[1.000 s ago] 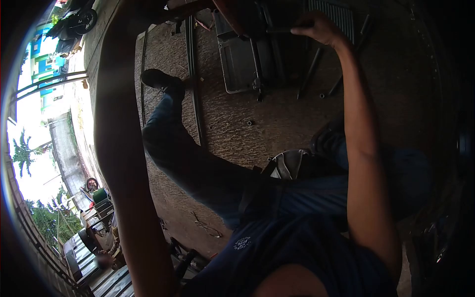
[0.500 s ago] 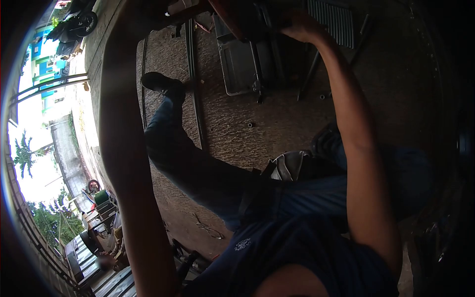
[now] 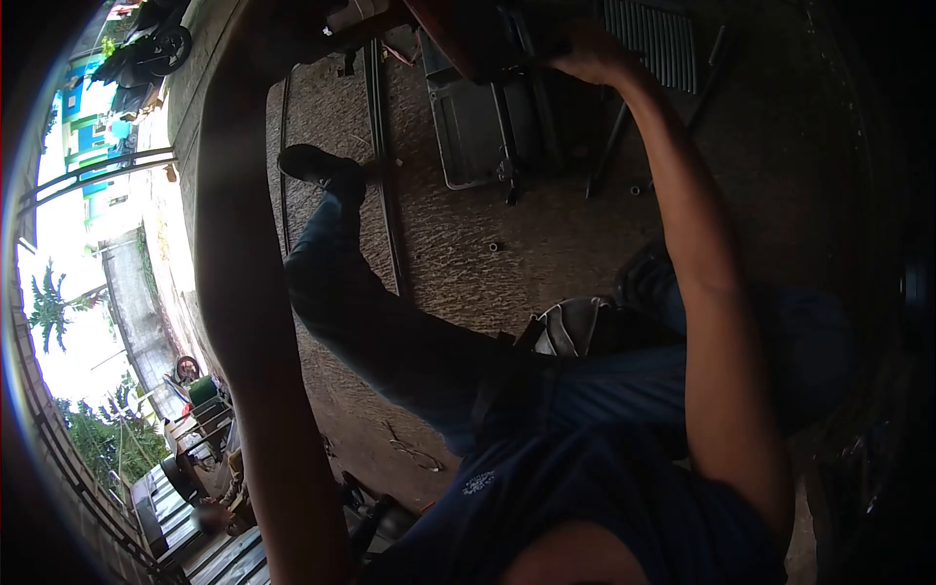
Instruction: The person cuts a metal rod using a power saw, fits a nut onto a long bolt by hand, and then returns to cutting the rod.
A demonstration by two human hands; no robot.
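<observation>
My left hand (image 3: 285, 37) is at the top left, very dark and partly cut off by the frame edge; its fingers do not show clearly. Beside it a reddish-brown bar (image 3: 369, 31) slants up to the right. A larger reddish-brown piece (image 3: 444, 37) hangs at the top centre, between my hands. At the top right, my right hand (image 3: 593, 57) has its fingers closed at the edge of a dark object (image 3: 526, 39), whose kind is lost in shadow. Below that lies an open black plastic case (image 3: 468, 136) on the ground.
A ribbed metal panel (image 3: 653, 44) lies beyond my right hand. Long thin metal bars (image 3: 382, 166) run along the rough floor (image 3: 458, 283) by my shoe (image 3: 317, 164). A small ring (image 3: 494, 247) lies mid-floor. A round ribbed metal part (image 3: 575, 327) sits by my leg.
The reddish-brown piece between my hands has shifted slightly to the left. Both arms stay almost in place.
</observation>
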